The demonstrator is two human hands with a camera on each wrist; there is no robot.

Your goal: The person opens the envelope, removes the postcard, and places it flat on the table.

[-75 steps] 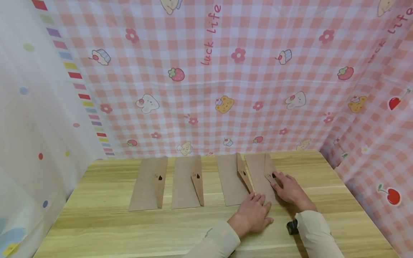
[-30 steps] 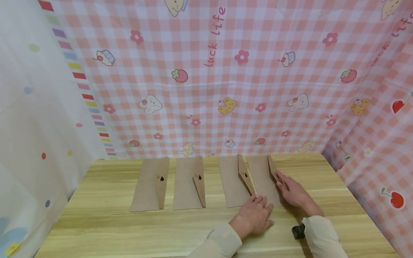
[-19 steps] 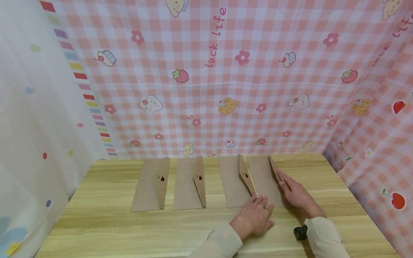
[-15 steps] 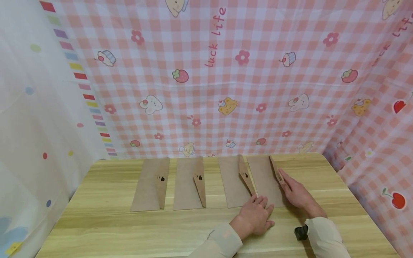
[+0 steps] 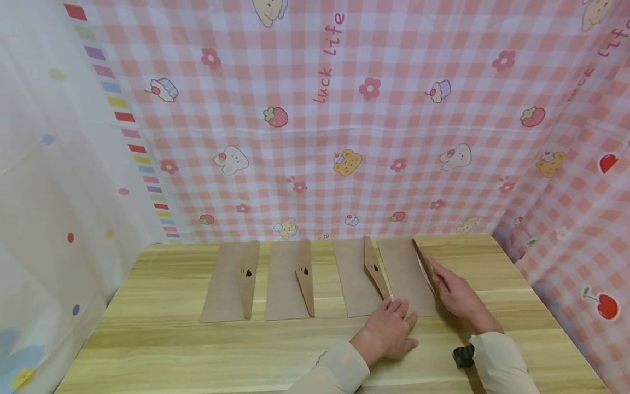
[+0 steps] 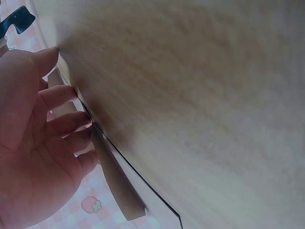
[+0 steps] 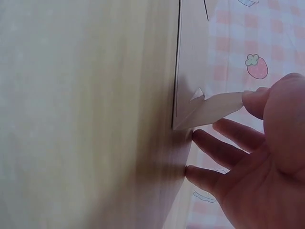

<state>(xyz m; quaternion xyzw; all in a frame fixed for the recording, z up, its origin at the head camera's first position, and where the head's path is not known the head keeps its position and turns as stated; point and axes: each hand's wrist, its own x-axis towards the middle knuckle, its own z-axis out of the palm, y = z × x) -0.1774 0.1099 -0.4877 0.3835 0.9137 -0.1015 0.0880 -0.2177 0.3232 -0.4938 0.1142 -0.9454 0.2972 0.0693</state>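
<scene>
Several brown paper envelopes lie in a row on the wooden table. My right hand (image 5: 459, 295) is at the right side of the rightmost envelope (image 5: 401, 276) and pinches its flap (image 7: 217, 109). The flap stands raised along its fold, with its pale inner side showing in the head view. My left hand (image 5: 388, 332) lies palm down with fingers extended, its fingertips on the near edges of the rightmost envelope and the envelope to its left (image 5: 351, 284). In the left wrist view, the fingers (image 6: 66, 123) reach the paper edge.
Two more envelopes, the far left one (image 5: 221, 284) and its neighbour (image 5: 283, 284), lie on the table (image 5: 197, 355) with black marks on their folded flaps. A pink checked cloth (image 5: 295, 142) hangs behind. A black wrist strap (image 5: 464, 357) sits by the right cuff.
My right hand has moved right, lifting the rightmost envelope's flap from nearly flat to standing up; its black mark no longer shows. My left hand has stayed in place.
</scene>
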